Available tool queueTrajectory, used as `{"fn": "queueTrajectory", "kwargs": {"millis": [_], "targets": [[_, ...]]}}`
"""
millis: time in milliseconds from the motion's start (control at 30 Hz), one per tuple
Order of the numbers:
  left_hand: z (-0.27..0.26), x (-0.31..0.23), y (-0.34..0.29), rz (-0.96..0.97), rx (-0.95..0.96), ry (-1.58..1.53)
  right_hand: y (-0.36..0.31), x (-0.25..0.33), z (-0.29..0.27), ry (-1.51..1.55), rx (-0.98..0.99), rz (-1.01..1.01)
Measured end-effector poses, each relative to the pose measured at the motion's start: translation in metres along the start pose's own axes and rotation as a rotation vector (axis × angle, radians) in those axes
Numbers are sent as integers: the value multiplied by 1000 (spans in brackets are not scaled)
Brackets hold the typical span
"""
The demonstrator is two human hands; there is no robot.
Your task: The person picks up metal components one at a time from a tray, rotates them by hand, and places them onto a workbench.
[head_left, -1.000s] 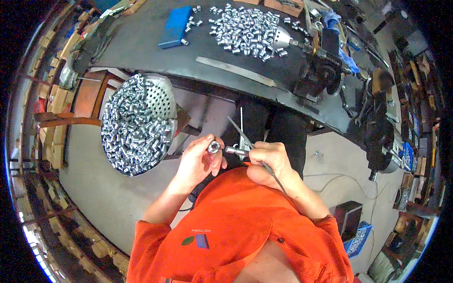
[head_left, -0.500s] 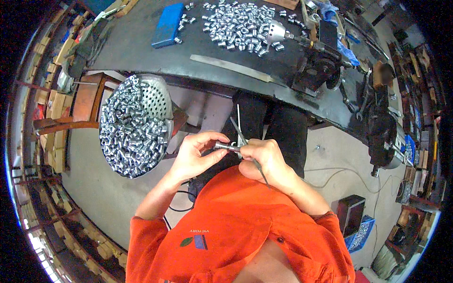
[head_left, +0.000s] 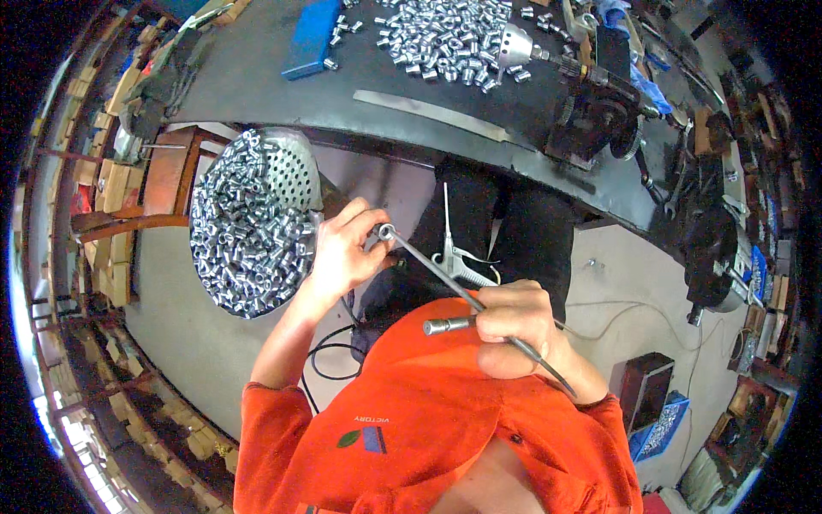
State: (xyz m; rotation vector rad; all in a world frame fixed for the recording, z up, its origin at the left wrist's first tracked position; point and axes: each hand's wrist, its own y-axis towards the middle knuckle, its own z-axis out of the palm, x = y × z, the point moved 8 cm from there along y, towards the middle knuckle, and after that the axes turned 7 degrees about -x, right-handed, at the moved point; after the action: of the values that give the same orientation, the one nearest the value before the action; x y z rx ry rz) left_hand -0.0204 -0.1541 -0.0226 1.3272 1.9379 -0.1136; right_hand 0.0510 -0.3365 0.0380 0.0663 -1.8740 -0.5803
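Observation:
My left hand (head_left: 344, 250) pinches a small shiny metal sleeve (head_left: 386, 232), its open end turned toward my right. My right hand (head_left: 519, 330) is closed around a long, slim steel hand tool (head_left: 438, 272), like a file or scraper, whose far tip meets the sleeve's opening. Whether the tip sits inside the bore, I cannot tell. Also in the right fist is a short cylindrical metal plug gauge (head_left: 447, 326), pointing left. An air blow gun (head_left: 462, 267) with a thin nozzle rests on my lap between the hands.
Many similar sleeves fill a perforated basket (head_left: 294, 176) at my left by a wooden chair (head_left: 167, 176). More sleeves (head_left: 445, 38) lie heaped on the dark bench (head_left: 257, 86), near a blue box (head_left: 310, 38), a flat metal bar (head_left: 428, 114) and a hand-cranked drill with chuck (head_left: 599, 120).
The gauge has come away from the sleeve, and my right hand has moved nearer to me and rightward. The slim tool's tip is now at the sleeve, which my left hand has raised slightly.

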Motion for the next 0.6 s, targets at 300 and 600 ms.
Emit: {"fn": "queueTrajectory", "kwargs": {"millis": [300,600], "targets": [[12,-27,5,387,65,67,13,-33,7,57,38,136],[41,-31,41,480,85,114,9,-58,-10,-265,-156,-5]]}}
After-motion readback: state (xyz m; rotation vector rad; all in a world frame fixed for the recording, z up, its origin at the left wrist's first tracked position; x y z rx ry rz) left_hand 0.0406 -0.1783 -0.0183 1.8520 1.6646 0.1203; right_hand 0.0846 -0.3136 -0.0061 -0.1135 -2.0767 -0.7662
